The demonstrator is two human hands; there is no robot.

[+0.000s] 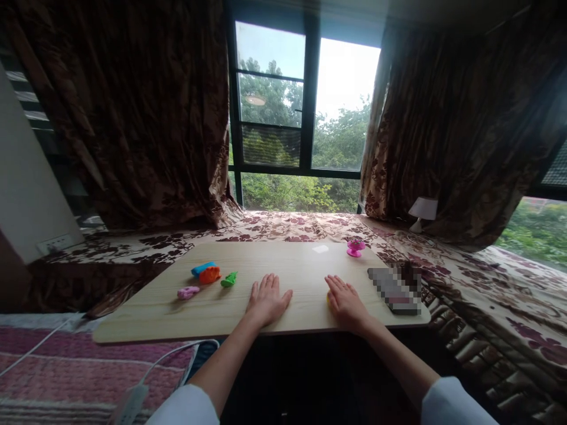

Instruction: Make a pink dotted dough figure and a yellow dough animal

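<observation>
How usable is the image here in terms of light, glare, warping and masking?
Head view: backlit, the window blown out at upper right, the curtains sunk in shadow; a pale glare patch on the table; wide-angle stretch toward the edges; pixelation over the dark object; both hands readable.

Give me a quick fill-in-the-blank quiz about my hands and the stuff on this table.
The left hand lies palm ____ on the table.
Something ____ in colour peeks out from under the right hand.
Partly behind the orange piece is a ____ one.
The green piece lies nearer the ____ hand.
Missing words: down; yellow; blue; left.
</observation>
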